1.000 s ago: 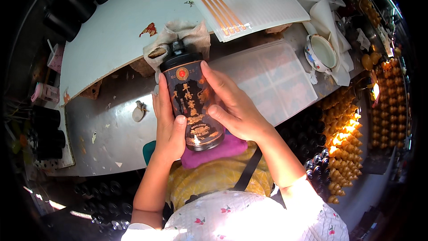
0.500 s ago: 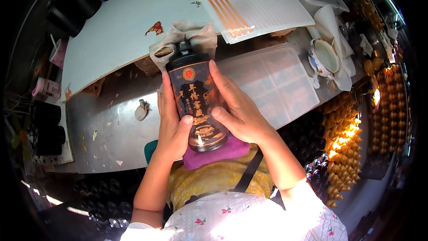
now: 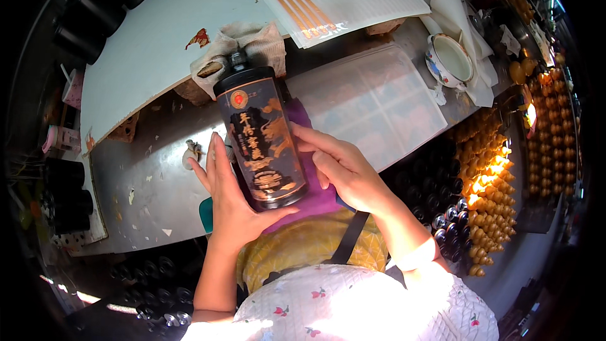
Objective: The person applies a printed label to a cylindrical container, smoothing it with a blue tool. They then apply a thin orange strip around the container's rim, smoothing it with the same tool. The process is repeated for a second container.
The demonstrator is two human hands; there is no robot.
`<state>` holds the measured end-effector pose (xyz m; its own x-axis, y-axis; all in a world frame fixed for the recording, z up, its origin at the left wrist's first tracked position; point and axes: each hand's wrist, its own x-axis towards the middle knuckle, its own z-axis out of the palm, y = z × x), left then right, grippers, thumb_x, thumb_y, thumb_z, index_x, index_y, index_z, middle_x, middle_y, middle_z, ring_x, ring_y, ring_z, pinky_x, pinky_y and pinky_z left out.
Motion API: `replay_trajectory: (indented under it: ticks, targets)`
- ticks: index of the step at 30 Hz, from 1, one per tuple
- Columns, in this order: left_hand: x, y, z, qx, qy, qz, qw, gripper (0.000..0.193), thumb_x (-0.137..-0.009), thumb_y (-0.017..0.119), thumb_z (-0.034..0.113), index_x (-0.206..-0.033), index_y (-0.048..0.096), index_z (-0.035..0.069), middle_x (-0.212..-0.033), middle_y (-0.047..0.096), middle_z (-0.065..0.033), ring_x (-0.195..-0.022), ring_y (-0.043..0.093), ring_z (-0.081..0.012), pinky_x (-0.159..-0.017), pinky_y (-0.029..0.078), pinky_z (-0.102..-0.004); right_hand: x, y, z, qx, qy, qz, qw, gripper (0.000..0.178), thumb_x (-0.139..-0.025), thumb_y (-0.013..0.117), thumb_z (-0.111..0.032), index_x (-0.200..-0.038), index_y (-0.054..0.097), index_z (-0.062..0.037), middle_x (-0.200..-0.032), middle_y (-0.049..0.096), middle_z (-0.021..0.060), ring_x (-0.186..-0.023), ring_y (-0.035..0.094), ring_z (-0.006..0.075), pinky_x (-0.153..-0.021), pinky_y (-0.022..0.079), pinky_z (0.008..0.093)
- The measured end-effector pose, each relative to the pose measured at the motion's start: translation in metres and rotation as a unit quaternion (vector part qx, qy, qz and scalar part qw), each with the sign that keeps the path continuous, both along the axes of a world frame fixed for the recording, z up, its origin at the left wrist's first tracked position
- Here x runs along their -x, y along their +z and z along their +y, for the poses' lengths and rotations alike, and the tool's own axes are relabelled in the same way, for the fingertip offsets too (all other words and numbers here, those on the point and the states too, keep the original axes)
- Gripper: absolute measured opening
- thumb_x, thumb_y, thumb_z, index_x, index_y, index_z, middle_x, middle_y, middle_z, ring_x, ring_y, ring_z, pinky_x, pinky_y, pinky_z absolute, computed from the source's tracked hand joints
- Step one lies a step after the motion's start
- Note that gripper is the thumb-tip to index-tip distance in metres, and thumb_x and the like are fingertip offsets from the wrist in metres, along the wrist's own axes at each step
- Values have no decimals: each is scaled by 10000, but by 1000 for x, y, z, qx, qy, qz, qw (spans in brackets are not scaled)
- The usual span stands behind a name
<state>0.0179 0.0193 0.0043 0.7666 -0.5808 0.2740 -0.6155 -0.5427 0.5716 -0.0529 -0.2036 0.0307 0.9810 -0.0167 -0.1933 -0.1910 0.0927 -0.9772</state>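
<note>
A black bottle with a gold-patterned label and a narrow neck lies tilted before me. Its neck end rests at a pale cloth, its base above a purple cloth near my lap. My left hand cradles the lower left side, fingers spread along it and thumb stretched across below the base. My right hand is at the bottle's right edge, the index finger extended against it, the thumb apart and the other fingers bent.
A white board bears a sheet of copper-coloured strips. To the right are a translucent flat case and an enamel cup. Black bottles stand far left; gold gourd-shaped pieces fill the right. A small pouch lies left.
The bottle has shifted slightly left in view. My left thumb has moved from the label to below the base. My right hand has slid down the bottle's right side, its thumb off the label.
</note>
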Motion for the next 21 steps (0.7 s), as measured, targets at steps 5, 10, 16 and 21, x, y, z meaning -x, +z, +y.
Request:
replay_trajectory:
  ticks: [5, 10, 16, 21]
  targets:
    - [-3, -15, -2, -3, 10, 10, 1000, 1217, -713, 853, 483, -1587, 180, -31, -1575, 344, -233, -1495, 298, -389, -1200, -85, -610, 7, -9, 7, 54, -27, -73, 996, 551, -1003, 529, -51, -1545, 442, -92, -1225, 611, 93, -743, 495, 81, -724, 465, 231]
    - [-3, -21, 0, 33, 13, 25, 999, 1190, -708, 854, 486, -1587, 221, -6, -1563, 374, -213, -1487, 314, -376, -1205, -78, -598, 7, -10, 8, 70, -25, -89, 993, 572, -991, 553, -46, -1549, 440, -108, -1200, 614, 94, -736, 489, 89, -735, 455, 224]
    - [5, -7, 0, 75, 46, -19, 996, 1160, -673, 890, 488, -1584, 315, 58, -1458, 473, -179, -1440, 368, -394, -1191, -23, -634, 1, -2, 10, 55, -3, -38, 998, 483, -1029, 462, -33, -1512, 457, -19, -1207, 655, 101, -740, 530, 76, -690, 464, 223]
    - [5, -7, -6, 81, 48, -49, 994, 1167, -638, 917, 478, -1587, 347, 111, -1258, 542, -152, -1393, 403, -425, -1176, 23, -668, -1, -6, 9, 17, -10, 4, 1000, 424, -1060, 396, -17, -1471, 469, 53, -1246, 655, 112, -716, 549, 75, -661, 479, 222]
